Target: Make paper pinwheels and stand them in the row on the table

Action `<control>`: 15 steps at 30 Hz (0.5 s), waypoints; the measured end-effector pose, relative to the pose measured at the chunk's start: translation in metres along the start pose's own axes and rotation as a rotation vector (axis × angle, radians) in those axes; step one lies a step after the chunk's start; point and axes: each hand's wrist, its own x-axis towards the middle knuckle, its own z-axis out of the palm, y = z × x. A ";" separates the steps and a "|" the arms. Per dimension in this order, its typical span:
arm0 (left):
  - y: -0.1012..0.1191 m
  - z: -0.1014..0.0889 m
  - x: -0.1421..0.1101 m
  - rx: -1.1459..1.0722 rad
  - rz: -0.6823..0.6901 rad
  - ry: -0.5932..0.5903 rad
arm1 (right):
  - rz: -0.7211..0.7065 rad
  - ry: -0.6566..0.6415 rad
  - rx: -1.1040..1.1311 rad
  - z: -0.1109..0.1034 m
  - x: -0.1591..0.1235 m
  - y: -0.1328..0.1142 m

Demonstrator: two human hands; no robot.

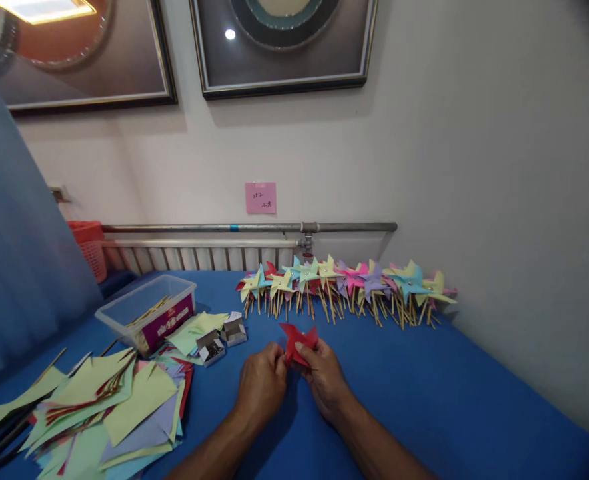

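Note:
My right hand (324, 380) grips a red paper pinwheel (294, 340) above the blue tabletop, its thumb pressed on the folded centre. Close at its left edge is my left hand (263, 379), with fingers curled and thumb pinched. Whatever those fingers hold is hidden. Two small open boxes stand left of my hands: one box (210, 348) contains dark metal bits, and the other box (234, 329) has its flap up. Farther back lies a long row of finished paper pinwheels (307, 275) on wooden sticks, in several colours.
Cut coloured paper sheets (142, 403) are piled at the front left, beside black-handled scissors (9, 427). Behind them a clear plastic tub (112, 313) holds wooden sticks (149, 310). A red basket (92, 250) stands near the blue curtain (19, 220). A radiator (199, 257) and pipe line the wall.

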 end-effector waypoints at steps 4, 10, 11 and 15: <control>-0.001 0.000 0.001 0.001 -0.002 0.005 | 0.003 0.005 0.002 0.000 0.001 0.001; -0.003 0.002 0.002 0.006 -0.004 -0.009 | 0.008 0.000 -0.021 -0.002 0.002 0.002; -0.004 0.002 0.002 0.008 -0.004 -0.011 | 0.009 0.000 -0.025 -0.002 0.002 0.002; -0.004 0.002 0.002 0.021 -0.006 -0.011 | 0.011 -0.006 -0.028 -0.003 0.003 0.003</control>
